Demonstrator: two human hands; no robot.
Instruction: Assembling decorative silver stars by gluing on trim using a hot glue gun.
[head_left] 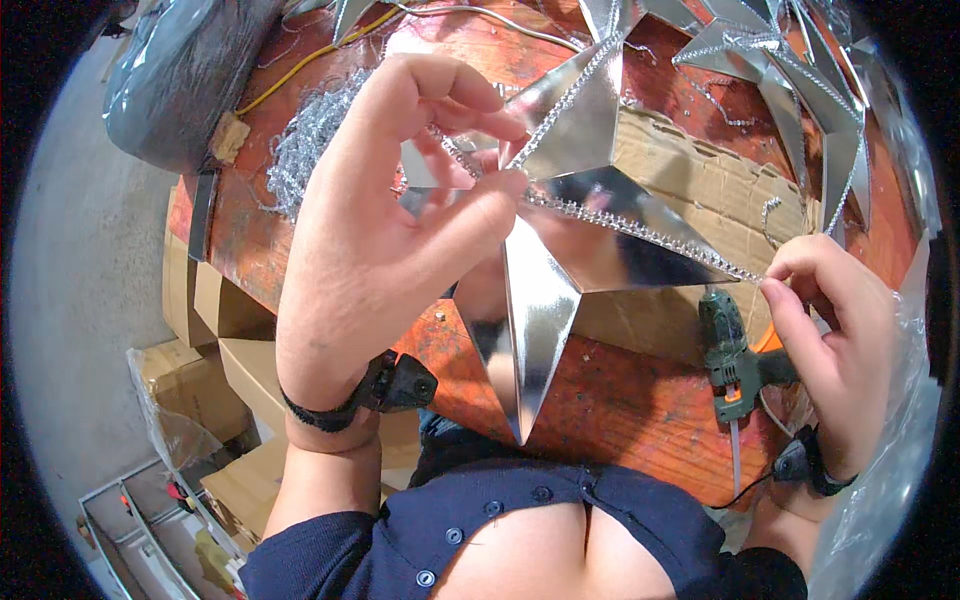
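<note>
Over the red counter (620,400), both hands pinch closed: left hand (380,230) on the light, easily dented foil star (560,200) at its centre, right hand (835,330) on the limp bead strand (640,228).

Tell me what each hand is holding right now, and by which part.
The left hand grips the mirrored silver star near its centre. The right hand pinches the end of the beaded trim strand at one star tip.

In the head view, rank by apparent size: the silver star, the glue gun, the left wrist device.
1. Silver star, though it is nearest the camera.
2. Glue gun.
3. Left wrist device.
</note>
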